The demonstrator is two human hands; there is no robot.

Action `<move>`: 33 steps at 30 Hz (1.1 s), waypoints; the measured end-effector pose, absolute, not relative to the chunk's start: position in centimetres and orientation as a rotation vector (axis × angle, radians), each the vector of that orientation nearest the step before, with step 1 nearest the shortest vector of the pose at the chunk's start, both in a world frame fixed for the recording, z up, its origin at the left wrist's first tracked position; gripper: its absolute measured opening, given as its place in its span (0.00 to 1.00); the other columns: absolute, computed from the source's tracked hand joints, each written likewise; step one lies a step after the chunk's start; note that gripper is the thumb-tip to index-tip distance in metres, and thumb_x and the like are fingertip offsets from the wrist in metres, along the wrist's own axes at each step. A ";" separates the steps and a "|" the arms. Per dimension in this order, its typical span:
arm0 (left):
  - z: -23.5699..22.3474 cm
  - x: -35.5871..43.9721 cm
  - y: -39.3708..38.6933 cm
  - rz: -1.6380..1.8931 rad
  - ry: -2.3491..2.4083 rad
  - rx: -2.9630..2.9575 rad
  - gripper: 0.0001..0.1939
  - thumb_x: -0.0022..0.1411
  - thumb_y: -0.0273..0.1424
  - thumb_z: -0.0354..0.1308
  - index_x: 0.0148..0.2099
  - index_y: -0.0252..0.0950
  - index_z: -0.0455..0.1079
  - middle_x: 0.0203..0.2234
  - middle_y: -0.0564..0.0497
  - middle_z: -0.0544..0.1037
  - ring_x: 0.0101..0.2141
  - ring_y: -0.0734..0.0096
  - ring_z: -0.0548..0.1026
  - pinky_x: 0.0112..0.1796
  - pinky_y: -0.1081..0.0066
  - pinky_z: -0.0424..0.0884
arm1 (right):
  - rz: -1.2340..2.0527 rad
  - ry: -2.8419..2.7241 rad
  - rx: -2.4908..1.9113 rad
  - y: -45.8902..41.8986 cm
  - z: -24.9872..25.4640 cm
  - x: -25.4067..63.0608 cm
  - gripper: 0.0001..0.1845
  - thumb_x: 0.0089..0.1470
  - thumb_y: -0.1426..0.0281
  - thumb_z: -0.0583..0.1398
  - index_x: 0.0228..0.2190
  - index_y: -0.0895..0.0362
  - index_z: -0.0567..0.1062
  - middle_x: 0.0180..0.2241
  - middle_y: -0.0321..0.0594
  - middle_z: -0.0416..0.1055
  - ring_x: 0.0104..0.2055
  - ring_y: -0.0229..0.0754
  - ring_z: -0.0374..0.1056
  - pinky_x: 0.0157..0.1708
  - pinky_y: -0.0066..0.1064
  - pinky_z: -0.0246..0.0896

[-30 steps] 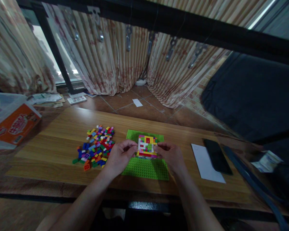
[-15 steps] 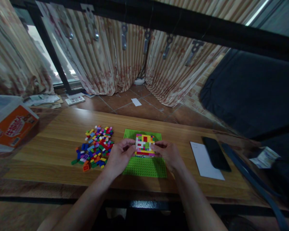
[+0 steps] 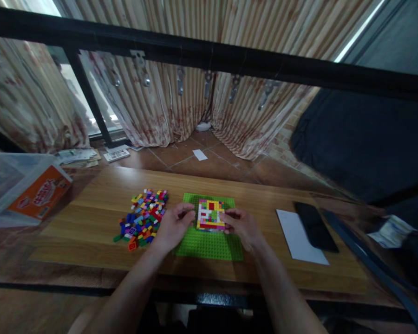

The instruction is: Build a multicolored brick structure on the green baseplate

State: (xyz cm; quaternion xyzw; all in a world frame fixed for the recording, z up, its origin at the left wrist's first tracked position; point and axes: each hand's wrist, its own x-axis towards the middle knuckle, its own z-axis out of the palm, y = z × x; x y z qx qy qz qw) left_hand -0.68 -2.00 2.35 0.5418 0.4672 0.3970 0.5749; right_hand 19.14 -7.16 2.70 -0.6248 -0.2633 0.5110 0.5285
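Observation:
A green baseplate [image 3: 209,243] lies on the wooden table [image 3: 90,222], with a square multicoloured brick mosaic [image 3: 211,214] on its far half. My left hand [image 3: 172,227] grips the mosaic's left edge with curled fingers. On the opposite edge my right hand [image 3: 240,227] does the same, its fingers pinched against the bricks. A pile of loose coloured bricks [image 3: 142,215] sits just left of my left hand.
A white sheet [image 3: 297,243] and a black phone [image 3: 315,225] lie at the table's right. A clear bin with an orange box [image 3: 38,195] stands at the far left. Striped curtains [image 3: 167,111] hang behind, above a tiled floor. A black bar [image 3: 209,58] crosses overhead.
The camera has tilted up, so everything sits lower and smaller in view. Both hands stay at the mosaic's sides, which now lies flatter against the baseplate.

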 end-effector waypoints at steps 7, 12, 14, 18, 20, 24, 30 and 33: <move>3.0 -5.3 1.4 1.171 1.268 1.281 0.15 0.47 0.38 0.66 0.36 0.34 0.76 0.26 0.52 0.78 0.27 0.71 0.74 0.29 0.73 0.70 | 0.746 -0.624 -1.447 -7.1 4.3 21.6 0.25 0.38 0.49 0.69 0.19 0.58 0.73 0.18 0.32 0.67 0.18 0.31 0.59 0.18 0.24 0.56; 4.6 -7.3 1.9 1.287 1.325 1.172 0.16 0.46 0.38 0.67 0.35 0.33 0.75 0.22 0.54 0.76 0.22 0.76 0.70 0.25 0.77 0.65 | 0.355 -1.000 -1.415 -8.6 5.2 17.0 0.14 0.56 0.59 0.62 0.27 0.56 0.77 0.23 0.35 0.72 0.25 0.37 0.66 0.27 0.28 0.63; 5.2 -7.8 1.8 1.348 1.351 1.155 0.15 0.46 0.37 0.67 0.35 0.32 0.74 0.21 0.55 0.75 0.20 0.78 0.68 0.24 0.77 0.64 | 0.444 -1.360 -1.364 -9.6 4.9 13.8 0.09 0.60 0.64 0.60 0.31 0.54 0.78 0.30 0.37 0.76 0.32 0.39 0.71 0.34 0.30 0.66; 5.5 -8.5 1.6 1.386 1.339 1.119 0.14 0.46 0.35 0.66 0.35 0.32 0.73 0.20 0.56 0.74 0.20 0.79 0.67 0.23 0.77 0.64 | 0.567 -1.870 -1.251 -10.6 2.8 8.7 0.12 0.62 0.74 0.54 0.37 0.53 0.78 0.34 0.40 0.76 0.37 0.41 0.72 0.39 0.31 0.67; 5.4 -8.7 1.7 1.391 1.324 1.109 0.14 0.46 0.35 0.66 0.35 0.32 0.73 0.20 0.56 0.74 0.20 0.79 0.67 0.24 0.77 0.64 | 0.553 -1.930 -1.288 -10.3 1.6 7.3 0.12 0.62 0.76 0.54 0.38 0.54 0.78 0.35 0.41 0.76 0.38 0.42 0.72 0.40 0.32 0.67; 5.3 -9.1 1.9 1.409 1.313 1.100 0.13 0.47 0.34 0.65 0.35 0.33 0.73 0.21 0.56 0.74 0.22 0.78 0.69 0.25 0.77 0.65 | 0.524 -1.986 -1.309 -9.5 0.2 6.1 0.11 0.60 0.74 0.57 0.42 0.55 0.77 0.40 0.44 0.75 0.42 0.45 0.71 0.43 0.35 0.68; 5.7 -10.3 2.1 1.483 1.290 1.058 0.12 0.48 0.32 0.64 0.35 0.32 0.73 0.21 0.56 0.73 0.20 0.80 0.67 0.23 0.78 0.63 | 0.410 -2.058 -1.338 -9.3 -0.4 4.7 0.10 0.58 0.70 0.62 0.42 0.55 0.78 0.40 0.45 0.73 0.43 0.47 0.69 0.44 0.38 0.67; 5.8 -11.0 2.2 1.498 1.313 1.051 0.12 0.48 0.33 0.63 0.35 0.32 0.73 0.22 0.56 0.74 0.20 0.80 0.68 0.24 0.78 0.64 | 0.355 -2.068 -1.346 -8.8 -0.7 4.2 0.08 0.61 0.72 0.58 0.37 0.55 0.79 0.38 0.44 0.72 0.41 0.46 0.69 0.41 0.37 0.67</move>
